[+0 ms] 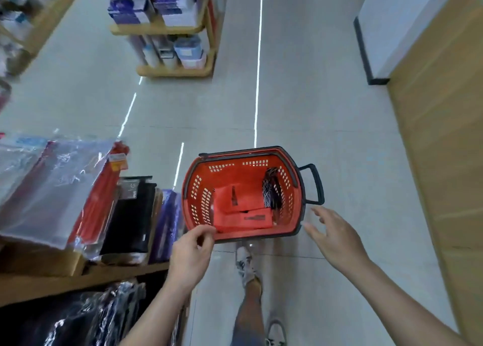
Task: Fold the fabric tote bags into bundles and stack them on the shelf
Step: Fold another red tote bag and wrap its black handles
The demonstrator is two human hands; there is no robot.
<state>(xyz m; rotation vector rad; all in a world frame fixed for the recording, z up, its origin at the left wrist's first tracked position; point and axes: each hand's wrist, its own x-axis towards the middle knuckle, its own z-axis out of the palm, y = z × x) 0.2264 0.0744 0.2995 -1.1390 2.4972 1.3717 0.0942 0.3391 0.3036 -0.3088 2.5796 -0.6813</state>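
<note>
A pale tiled floor (313, 97) runs down a shop aisle. On the left a wooden shelf (78, 280) carries packets (52, 189) wrapped in clear plastic. A red basket (198, 196) with a black handle (317, 183) stands on the floor just beside the shelf's end. Folded red tote bags (243, 202) lie flat in its bottom, with a dark netted bundle (271, 191) against its right wall. The right hand (337, 238) hovers near the basket's right corner, its fingers (313, 230) spread wide and holding nothing. The left hand (192, 254) is at the near rim, fingers (206, 232) curled with thumb and forefinger close together; whether they grip the rim I cannot tell.
</note>
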